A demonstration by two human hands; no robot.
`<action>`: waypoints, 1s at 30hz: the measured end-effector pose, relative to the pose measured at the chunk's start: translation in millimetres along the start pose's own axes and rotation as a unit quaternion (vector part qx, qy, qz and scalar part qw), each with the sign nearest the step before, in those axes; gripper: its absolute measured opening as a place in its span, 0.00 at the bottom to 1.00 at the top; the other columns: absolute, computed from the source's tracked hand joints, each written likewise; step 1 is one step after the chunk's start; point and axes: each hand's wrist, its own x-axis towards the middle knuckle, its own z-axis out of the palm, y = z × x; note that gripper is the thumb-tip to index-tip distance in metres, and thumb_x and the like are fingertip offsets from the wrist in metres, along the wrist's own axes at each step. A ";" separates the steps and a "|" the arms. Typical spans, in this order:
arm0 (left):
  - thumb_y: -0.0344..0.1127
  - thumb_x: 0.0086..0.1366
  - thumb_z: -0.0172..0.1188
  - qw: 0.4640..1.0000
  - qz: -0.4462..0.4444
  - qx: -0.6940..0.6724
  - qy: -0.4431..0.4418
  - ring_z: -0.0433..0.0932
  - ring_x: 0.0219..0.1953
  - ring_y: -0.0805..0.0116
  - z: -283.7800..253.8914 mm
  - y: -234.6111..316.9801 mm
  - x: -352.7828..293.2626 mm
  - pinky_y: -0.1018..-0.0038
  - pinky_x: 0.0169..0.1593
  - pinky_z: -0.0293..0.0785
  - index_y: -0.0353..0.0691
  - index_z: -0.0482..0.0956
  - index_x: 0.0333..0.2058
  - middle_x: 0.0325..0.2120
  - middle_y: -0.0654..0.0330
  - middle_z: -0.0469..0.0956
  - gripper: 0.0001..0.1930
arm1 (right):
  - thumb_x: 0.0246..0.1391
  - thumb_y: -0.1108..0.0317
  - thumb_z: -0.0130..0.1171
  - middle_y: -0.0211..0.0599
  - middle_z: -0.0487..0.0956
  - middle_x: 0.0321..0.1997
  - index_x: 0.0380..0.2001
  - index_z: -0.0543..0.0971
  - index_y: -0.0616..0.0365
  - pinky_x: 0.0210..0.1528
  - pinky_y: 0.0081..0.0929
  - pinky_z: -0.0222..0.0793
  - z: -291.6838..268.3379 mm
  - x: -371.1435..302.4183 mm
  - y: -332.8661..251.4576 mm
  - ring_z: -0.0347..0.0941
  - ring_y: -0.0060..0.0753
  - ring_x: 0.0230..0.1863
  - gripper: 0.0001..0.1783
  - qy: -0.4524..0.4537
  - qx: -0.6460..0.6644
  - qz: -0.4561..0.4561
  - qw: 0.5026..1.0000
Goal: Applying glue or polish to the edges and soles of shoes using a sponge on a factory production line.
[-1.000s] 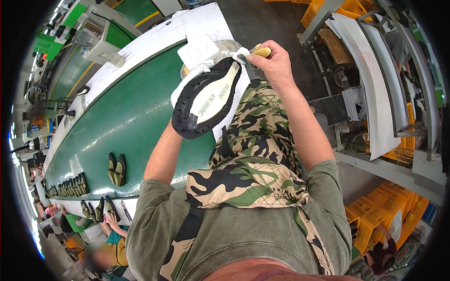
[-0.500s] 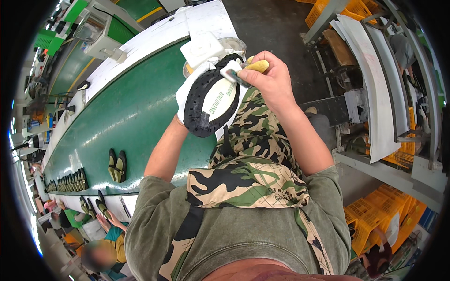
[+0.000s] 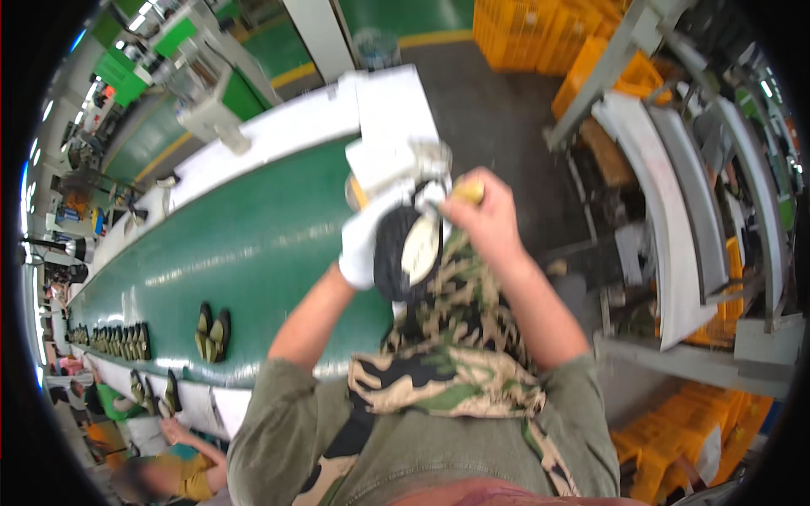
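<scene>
In my left hand, which wears a white glove, is a black shoe with its sole turned up toward me. The sole has a dark rim around a cream oval centre. My right hand has yellow covers on some fingertips. Its thumb and fingers pinch a small whitish pad against the far end of the shoe. Blur hides exactly what the pad is. Just beyond the shoe, a white block-like container sits next to a round clear dish.
A green conveyor belt curves away to my left, carrying a pair of olive shoes and a row of shoes. White ledges edge it. A co-worker's hand is lower left. Metal racking and orange crates stand right.
The view has shifted, so the surroundings sit lower in it. The shoe is tilted more away from me, and the right hand's pad stays at its far end.
</scene>
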 end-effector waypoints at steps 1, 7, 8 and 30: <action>0.42 0.74 0.44 1.000 0.013 0.002 0.017 0.71 0.60 0.65 38.9 4.8 -2.9 0.69 0.67 0.63 0.31 0.67 0.61 0.60 0.55 0.70 0.24 | 0.48 0.74 0.69 0.23 0.74 0.28 0.29 0.75 0.58 0.33 0.18 0.66 -1.1 -1.9 -4.6 0.68 0.13 0.31 0.11 -0.005 0.037 0.007 0.999; 0.23 0.61 0.63 0.916 0.197 0.350 0.020 0.77 0.55 0.61 68.2 9.3 -29.1 0.67 0.61 0.71 0.32 0.72 0.58 0.54 0.51 0.77 0.25 | 0.50 0.74 0.69 0.27 0.77 0.29 0.31 0.75 0.61 0.32 0.18 0.68 8.3 -21.3 -36.5 0.70 0.16 0.29 0.10 -0.022 0.198 0.043 0.979; 0.24 0.58 0.66 0.846 0.261 0.464 0.025 0.78 0.54 0.60 73.4 11.4 -29.2 0.67 0.61 0.72 0.32 0.73 0.57 0.52 0.50 0.78 0.26 | 0.50 0.74 0.69 0.27 0.77 0.29 0.31 0.75 0.61 0.32 0.18 0.68 6.4 -19.7 -36.9 0.70 0.16 0.29 0.10 -0.024 0.196 0.038 0.980; 0.33 0.51 0.75 0.632 0.300 0.714 0.022 0.79 0.51 0.66 96.3 16.6 -20.4 0.70 0.57 0.74 0.38 0.73 0.58 0.49 0.60 0.80 0.34 | 0.51 0.75 0.68 0.28 0.77 0.31 0.32 0.75 0.60 0.35 0.18 0.68 5.4 -7.8 -59.2 0.71 0.16 0.31 0.10 -0.012 0.211 0.021 0.977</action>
